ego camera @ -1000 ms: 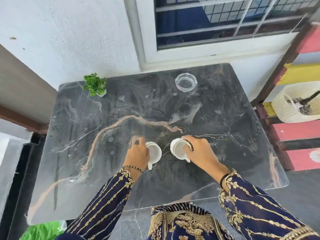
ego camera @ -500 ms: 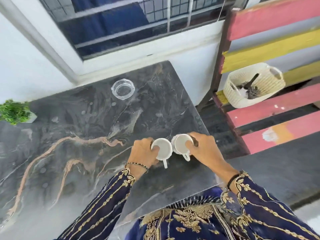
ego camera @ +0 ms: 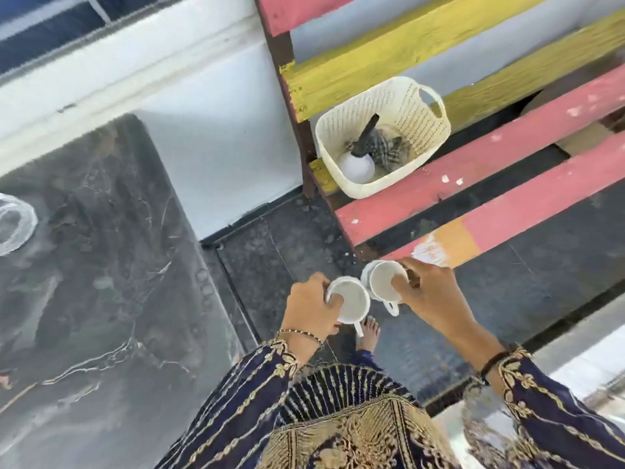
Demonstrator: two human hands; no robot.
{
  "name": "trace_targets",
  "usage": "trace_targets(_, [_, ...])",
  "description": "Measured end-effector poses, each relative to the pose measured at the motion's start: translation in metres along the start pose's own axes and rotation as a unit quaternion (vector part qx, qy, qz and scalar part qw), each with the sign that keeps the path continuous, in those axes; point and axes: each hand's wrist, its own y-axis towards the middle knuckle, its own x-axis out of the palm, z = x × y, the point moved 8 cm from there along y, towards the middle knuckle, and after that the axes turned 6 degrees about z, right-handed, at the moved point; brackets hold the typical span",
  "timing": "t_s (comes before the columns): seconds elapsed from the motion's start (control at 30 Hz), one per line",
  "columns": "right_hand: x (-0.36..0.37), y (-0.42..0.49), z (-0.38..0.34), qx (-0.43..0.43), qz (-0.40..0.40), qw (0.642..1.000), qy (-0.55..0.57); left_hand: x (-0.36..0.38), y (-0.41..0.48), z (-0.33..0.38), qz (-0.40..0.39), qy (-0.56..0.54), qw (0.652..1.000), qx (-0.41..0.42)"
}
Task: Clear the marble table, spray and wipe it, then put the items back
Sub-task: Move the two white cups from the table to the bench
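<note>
Left hand: my left hand (ego camera: 313,308) is clamped on the rim of a white cup (ego camera: 351,304), thumb inside the mouth, handle pointing down toward me; lower middle of the frame.
Right hand: my right hand (ego camera: 434,296) grips a second white cup (ego camera: 384,280) by its rim, with what looks like a saucer under it; handle hanging at the bottom.
Cups: side by side, nearly touching, held over the dark floor (ego camera: 297,242), off the counter.
Counter: the dark marble counter (ego camera: 101,265) fills the left of the frame; a clear glass dish (ego camera: 13,223) sits at its left edge, partly cut off.
Bench: a slatted bench (ego camera: 490,170) in pink and yellow runs across the upper right.
Basket: a cream basket (ego camera: 402,106) rests on the bench, holding a white spray bottle (ego camera: 356,165) with a black head and a striped cloth (ego camera: 385,145).
Foot: my bare foot (ego camera: 368,335) shows under the cups.
</note>
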Motion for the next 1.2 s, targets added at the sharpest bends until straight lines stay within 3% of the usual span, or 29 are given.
trace_targets(0.27, [0.022, 0.069, 0.138, 0.116, -0.008, 0.993, -0.019, 0.139, 0.092, 0.013, -0.071, 0.125, 0.990, 0.007])
trace_targets(0.5, [0.039, 0.093, 0.176, 0.128, -0.018, 0.991, -0.033, 0.181, 0.120, 0.002, -0.086, 0.161, 0.983, -0.015])
trace_targets(0.73, [0.039, 0.095, 0.181, 0.129, -0.042, 0.990, -0.047, 0.182, 0.123, -0.003, -0.064, 0.105, 0.991, -0.053])
trace_targets(0.87, [0.026, 0.090, 0.170, 0.141, -0.062, 0.986, -0.059, 0.174, 0.116, 0.007, -0.067, 0.149, 0.985, -0.053])
trace_targets(1.03, [-0.004, 0.083, 0.137, 0.127, -0.084, 0.977, -0.149, 0.143, 0.097, 0.024, -0.051, 0.234, 0.970, -0.034])
trace_targets(1.2, [-0.023, 0.079, 0.067, 0.068, -0.087, 0.986, -0.126, 0.091, 0.072, 0.041, -0.018, 0.199, 0.980, -0.022])
